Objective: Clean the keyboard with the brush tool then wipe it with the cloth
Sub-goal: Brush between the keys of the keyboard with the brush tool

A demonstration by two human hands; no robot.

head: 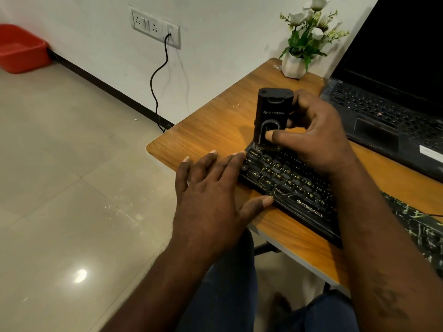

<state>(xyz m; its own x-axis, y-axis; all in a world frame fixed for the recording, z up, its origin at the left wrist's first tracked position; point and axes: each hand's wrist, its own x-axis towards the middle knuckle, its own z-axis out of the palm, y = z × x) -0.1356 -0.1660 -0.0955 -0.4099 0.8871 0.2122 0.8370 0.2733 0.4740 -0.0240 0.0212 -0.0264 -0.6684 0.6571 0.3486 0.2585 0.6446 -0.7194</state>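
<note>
Gripping a black brush [272,109] upright between thumb and fingers, the right hand [318,137] is pressing its bristles onto the top-left keys of the keyboard [294,185]. The left hand [208,195], at seven o'clock from the brush, is resting with fingers straight against the keyboard's left end on the wooden table [211,130].
</note>
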